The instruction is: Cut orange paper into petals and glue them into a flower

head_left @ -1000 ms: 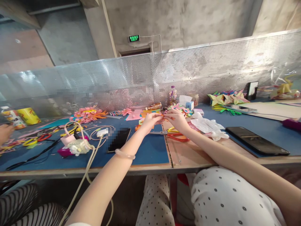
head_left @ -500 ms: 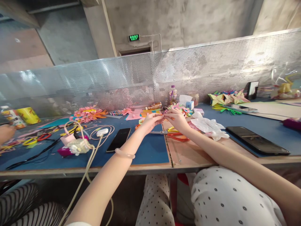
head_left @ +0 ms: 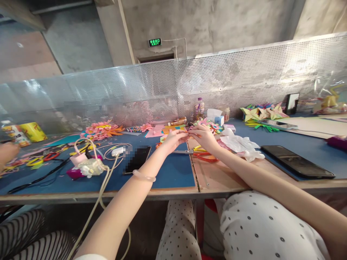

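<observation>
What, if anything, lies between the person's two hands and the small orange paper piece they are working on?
Nothing visible does: the left hand and right hand already pinch the orange paper piece between their fingertips, above the scissors.

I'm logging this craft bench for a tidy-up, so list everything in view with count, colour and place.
paper piece: one, orange, pinched between both hands
scissors: one, red handles, below the hands
phones: two, black, one right, one left of centre
tissue: one, white, crumpled, right of the hands
paper flowers: a heap, pink and orange, far left
folded stars: several, yellow-green, far right
charger cable: one, cream, left
table: one, blue mats
co-worker's hand: one, left edge
left hand: one, bangle on wrist
right hand: one
</observation>
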Demonstrator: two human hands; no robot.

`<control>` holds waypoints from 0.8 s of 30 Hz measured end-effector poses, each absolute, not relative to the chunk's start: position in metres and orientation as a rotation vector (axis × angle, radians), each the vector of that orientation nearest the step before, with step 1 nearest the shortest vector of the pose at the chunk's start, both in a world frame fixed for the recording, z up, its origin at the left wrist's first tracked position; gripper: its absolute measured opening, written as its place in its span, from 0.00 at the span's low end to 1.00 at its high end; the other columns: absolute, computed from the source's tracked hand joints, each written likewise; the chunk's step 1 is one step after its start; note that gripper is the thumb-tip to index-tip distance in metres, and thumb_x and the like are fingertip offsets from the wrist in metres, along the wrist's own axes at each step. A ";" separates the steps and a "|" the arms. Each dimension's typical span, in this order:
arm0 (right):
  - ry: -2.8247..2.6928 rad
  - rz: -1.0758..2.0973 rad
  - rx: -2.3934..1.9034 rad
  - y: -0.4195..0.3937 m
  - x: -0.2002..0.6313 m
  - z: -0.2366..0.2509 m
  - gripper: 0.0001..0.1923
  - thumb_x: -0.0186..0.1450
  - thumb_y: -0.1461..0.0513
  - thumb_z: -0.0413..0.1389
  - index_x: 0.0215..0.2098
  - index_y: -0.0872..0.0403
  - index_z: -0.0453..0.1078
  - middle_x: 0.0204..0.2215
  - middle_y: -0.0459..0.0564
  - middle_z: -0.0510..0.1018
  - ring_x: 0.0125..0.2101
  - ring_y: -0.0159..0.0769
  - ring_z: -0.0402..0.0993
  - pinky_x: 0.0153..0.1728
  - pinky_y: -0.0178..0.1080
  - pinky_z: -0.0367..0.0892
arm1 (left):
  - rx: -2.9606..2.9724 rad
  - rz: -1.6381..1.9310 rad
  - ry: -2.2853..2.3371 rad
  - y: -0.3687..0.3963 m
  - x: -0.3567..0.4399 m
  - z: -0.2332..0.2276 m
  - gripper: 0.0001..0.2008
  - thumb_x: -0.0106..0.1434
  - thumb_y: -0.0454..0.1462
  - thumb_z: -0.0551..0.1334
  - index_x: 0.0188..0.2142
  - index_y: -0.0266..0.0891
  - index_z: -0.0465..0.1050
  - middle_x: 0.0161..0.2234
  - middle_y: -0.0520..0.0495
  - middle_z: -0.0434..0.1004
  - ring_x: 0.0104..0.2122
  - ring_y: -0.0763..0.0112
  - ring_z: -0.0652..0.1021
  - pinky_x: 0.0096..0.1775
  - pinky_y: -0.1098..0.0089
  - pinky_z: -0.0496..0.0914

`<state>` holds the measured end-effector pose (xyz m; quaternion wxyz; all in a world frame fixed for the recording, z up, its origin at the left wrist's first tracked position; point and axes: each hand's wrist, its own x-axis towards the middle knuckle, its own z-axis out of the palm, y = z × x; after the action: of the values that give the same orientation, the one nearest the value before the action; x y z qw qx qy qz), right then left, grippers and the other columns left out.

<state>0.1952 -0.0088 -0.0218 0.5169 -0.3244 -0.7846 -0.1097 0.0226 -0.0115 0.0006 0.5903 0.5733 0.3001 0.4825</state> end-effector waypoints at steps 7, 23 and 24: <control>-1.895 -0.269 -0.763 -0.009 0.195 -0.021 0.10 0.65 0.59 0.54 0.38 0.46 0.78 0.34 0.51 0.77 0.38 0.43 0.67 0.41 0.47 0.63 | 1.313 1.128 0.700 -0.012 0.023 0.001 0.05 0.54 0.31 0.66 0.31 0.32 0.73 0.30 0.44 0.78 0.33 0.70 0.78 0.43 0.65 0.70; -1.885 -0.253 -0.723 -0.009 0.194 -0.021 0.08 0.64 0.61 0.56 0.36 0.48 0.78 0.34 0.51 0.77 0.37 0.42 0.68 0.40 0.46 0.64 | 1.353 1.113 0.692 -0.013 0.023 0.002 0.05 0.54 0.31 0.66 0.31 0.32 0.72 0.30 0.45 0.78 0.33 0.71 0.78 0.41 0.67 0.69; -1.879 -0.232 -0.724 -0.009 0.194 -0.021 0.08 0.63 0.61 0.57 0.36 0.48 0.79 0.33 0.51 0.77 0.37 0.42 0.68 0.41 0.46 0.64 | 1.354 1.115 0.695 -0.013 0.023 0.002 0.05 0.54 0.31 0.66 0.31 0.32 0.72 0.29 0.46 0.78 0.33 0.71 0.78 0.41 0.67 0.69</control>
<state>0.1941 -0.0094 -0.0211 0.5288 -0.3030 -0.7868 -0.0973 0.0227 -0.0131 0.0019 0.5872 0.5810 0.2980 0.4784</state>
